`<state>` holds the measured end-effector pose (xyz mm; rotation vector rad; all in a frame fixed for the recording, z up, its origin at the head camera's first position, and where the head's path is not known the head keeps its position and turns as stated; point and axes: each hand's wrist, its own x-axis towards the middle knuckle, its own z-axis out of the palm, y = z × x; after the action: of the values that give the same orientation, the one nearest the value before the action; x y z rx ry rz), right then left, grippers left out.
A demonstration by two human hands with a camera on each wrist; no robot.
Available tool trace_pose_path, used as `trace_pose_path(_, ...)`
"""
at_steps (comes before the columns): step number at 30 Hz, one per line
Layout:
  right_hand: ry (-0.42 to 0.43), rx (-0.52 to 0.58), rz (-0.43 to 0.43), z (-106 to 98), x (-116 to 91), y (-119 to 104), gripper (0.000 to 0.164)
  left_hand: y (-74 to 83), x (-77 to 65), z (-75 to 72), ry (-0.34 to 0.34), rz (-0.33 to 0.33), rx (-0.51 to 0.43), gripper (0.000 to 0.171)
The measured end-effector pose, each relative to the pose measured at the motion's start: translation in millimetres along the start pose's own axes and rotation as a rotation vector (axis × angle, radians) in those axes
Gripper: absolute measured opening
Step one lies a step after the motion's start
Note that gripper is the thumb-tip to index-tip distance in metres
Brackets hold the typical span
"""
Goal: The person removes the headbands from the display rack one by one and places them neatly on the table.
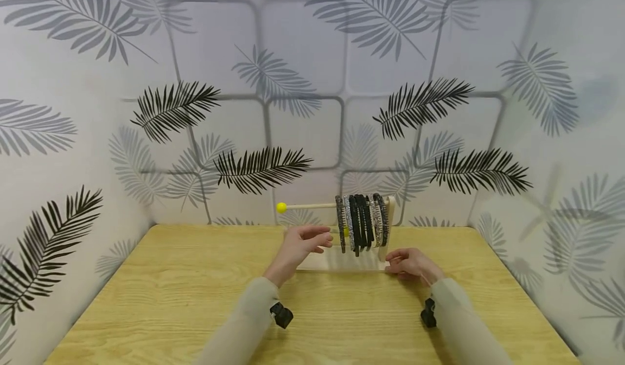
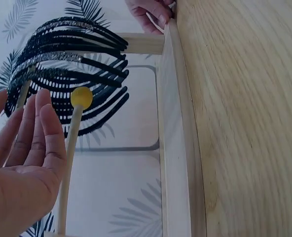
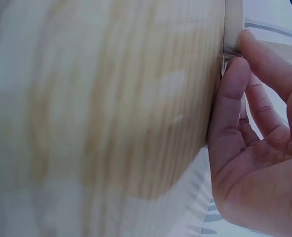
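Several black and glittery toothed headbands (image 1: 361,221) hang side by side on the upper rod of a pale wooden stand (image 1: 342,263). The rod ends at the left in a yellow ball (image 1: 281,207). A second yellow ball (image 2: 81,98), on another rod, is below the headbands. My left hand (image 1: 305,243) is raised just left of them, fingers loosely extended, holding nothing. In the left wrist view, the fingers (image 2: 50,121) are beside the lower rod. My right hand (image 1: 410,263) holds the stand's lower right corner between thumb and fingers (image 3: 230,91).
The stand is on a light wood table (image 1: 342,311), near its back edge. Leaf-patterned wall covering (image 1: 307,132) rises behind and at both sides. A small black device (image 1: 281,315) is worn on each wrist.
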<state>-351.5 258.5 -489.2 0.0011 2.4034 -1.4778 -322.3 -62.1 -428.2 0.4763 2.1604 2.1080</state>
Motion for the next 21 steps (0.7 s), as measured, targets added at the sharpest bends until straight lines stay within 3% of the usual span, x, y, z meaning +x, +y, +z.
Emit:
trace_pose_path(4,-0.009,0.001,-0.004,0.5,-1.0,-0.3,0.038,2.6,3.7,11.2,0.010,0.031,-0.043,0.035)
trace_pose_path(10,-0.006,0.028,0.012,1.2,-0.9,-1.1,0.036,2.9,6.6,23.1,0.082,0.085,-0.048,0.034)
trace_pose_path(21,-0.020,0.017,0.018,1.3,-2.1,-4.1,0.035,5.6,19.2,39.2,0.127,0.045,-0.116,0.041)
